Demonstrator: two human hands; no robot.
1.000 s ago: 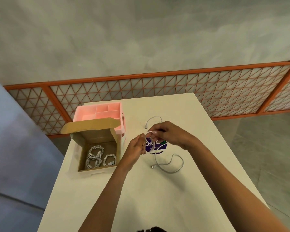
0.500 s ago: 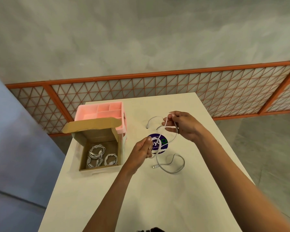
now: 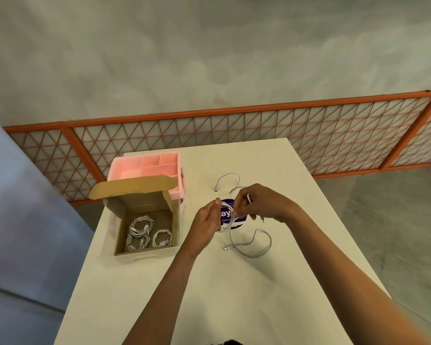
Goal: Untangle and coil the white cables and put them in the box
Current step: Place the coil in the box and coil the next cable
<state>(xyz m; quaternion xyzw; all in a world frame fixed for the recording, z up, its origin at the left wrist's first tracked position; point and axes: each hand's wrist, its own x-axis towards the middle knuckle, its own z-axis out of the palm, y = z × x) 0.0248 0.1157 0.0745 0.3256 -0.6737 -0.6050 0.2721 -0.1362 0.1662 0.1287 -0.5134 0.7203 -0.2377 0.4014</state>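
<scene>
**Steadily, one more white cable is wound above the counter**

Here the white cable [image 3: 230, 232] is seen held just above the counter [image 3: 234, 300], pinched on one side by the left hand [image 3: 205, 221] and on the other by the right hand [image 3: 261, 204]. Both grips are closed tight on it: the left with thumb pressed to curled fingers, the right with a turn of the cable laid over its fingers. The hands are held near each other, it is judged, so that a small loop can be formed between them. The rest of the cable trails on the counter in a loose curve with its plug [image 3: 226, 248] lying free, which suggests most of the winding is not yet done. A further white stretch [image 3: 228, 174] lies beyond the hands; whether it belongs to the same cable cannot be told. A round blue sticker [image 3: 228, 203] is partly hidden beneath the hands. To the left the cardboard box [image 3: 144, 252] stands with its flap raised, so that it can be reached from above, and coiled cables [image 3: 139, 227] are already laid inside. A pink tray [image 3: 125, 161] is set right behind it.
</scene>
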